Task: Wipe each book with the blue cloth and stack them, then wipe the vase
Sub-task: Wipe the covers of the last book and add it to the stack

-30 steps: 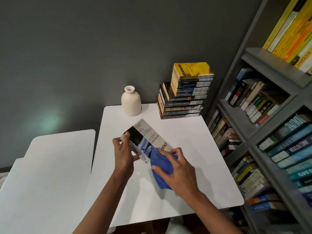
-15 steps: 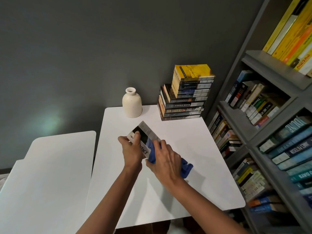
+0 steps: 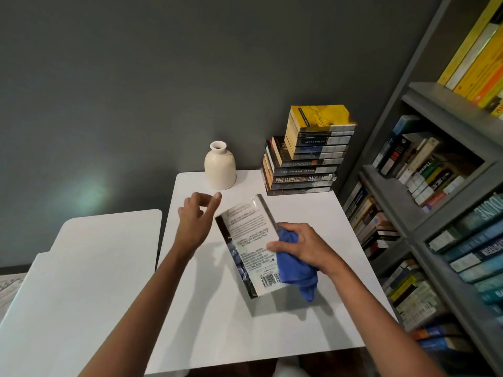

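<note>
Change: the book point(image 3: 250, 246) now shows its back cover and barcode; a second ago its front faced up in the left hand point(image 3: 194, 221).
Left hand: has let go, fingers loosely curled and empty, just in front of the vase point(image 3: 220, 167).
Right hand point(image 3: 302, 244): fingers curled round the blue cloth point(image 3: 296, 270), thumb pressing it to the book's right edge.
Book: tilted, in front of the vase and to its right.
Around: the stack point(image 3: 304, 164) stands just right of the vase, the bookshelf point(image 3: 424, 213) farther right.

Book stack point(image 3: 304, 164) right of vase point(image 3: 220, 167), spines top down: "NEVERWHERE", "JOHN CONNOLLY", "THE HONDA MYTH", "JOHN SANDFORD … DARK". Print on book point(image 3: 249, 240) in front of vase: blurred, unreadable.
</note>
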A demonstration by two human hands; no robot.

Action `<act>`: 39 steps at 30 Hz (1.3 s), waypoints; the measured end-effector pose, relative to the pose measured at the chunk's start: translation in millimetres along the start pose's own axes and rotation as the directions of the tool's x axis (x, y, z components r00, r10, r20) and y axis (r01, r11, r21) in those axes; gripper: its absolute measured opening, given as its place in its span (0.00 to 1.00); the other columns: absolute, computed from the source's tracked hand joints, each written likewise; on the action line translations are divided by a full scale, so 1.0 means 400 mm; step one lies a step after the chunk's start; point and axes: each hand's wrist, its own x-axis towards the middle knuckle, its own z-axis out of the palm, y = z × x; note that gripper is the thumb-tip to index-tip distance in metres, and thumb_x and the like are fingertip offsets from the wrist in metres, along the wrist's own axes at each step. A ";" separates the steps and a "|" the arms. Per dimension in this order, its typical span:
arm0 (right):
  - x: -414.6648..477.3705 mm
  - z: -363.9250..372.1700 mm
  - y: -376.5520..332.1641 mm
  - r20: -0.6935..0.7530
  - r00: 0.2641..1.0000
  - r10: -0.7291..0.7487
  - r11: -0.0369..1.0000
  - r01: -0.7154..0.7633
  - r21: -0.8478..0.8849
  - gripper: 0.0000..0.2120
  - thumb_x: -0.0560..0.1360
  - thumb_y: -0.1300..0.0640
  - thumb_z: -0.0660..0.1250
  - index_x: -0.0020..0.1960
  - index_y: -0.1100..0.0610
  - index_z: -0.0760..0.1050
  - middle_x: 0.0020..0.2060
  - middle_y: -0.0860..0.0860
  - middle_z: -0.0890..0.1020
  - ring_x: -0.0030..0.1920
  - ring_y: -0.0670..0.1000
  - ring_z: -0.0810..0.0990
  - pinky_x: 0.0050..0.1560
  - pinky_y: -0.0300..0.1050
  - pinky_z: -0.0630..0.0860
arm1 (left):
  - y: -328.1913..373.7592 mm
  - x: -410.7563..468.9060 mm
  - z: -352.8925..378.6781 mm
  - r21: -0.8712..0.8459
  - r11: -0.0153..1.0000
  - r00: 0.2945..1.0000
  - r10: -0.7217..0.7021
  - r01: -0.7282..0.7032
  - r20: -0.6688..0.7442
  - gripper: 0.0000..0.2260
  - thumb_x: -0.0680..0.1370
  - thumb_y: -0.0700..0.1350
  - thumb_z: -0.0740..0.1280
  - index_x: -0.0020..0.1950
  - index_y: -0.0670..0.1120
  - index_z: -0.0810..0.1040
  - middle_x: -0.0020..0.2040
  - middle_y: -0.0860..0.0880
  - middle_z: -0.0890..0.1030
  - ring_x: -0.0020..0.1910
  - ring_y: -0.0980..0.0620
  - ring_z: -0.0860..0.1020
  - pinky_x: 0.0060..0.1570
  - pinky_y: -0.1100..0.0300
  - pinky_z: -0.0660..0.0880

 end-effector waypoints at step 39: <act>0.068 0.096 -0.025 -0.378 0.578 -0.723 0.577 0.202 -0.792 0.10 0.75 0.57 0.69 0.56 0.53 0.81 0.49 0.46 0.81 0.46 0.46 0.79 0.43 0.42 0.79 | -0.001 -0.118 0.149 -0.419 0.894 0.976 -0.076 0.158 0.206 0.18 0.82 0.53 0.56 0.51 0.38 0.72 0.45 0.44 0.81 0.46 0.49 0.81 0.47 0.54 0.78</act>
